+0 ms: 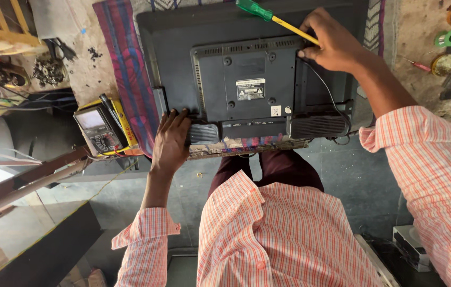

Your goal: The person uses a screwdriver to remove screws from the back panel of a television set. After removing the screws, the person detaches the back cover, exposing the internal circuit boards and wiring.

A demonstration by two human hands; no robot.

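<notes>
two hands work on the back of a flat tv lying face down

the tv [257, 79] lies on a striped cloth [130, 69] on the bench. it looks wide, stiff and a bit heavy, with a glass front that could crack, so the thick edges look like the best place to hold it. the left hand [171, 141] lies flat and open on the near edge. the right hand [329, 42] is closed around a screwdriver [276, 18]. its tip is hidden by the fingers. the tv's far edge is cut off.

Both arms reach forward, sleeves rolled to the forearm. The left hand [171, 139] lies flat, palm down, its 4 fingers extended. The right hand [331, 42] is curled closed, apparently in a pinching grip.
</notes>
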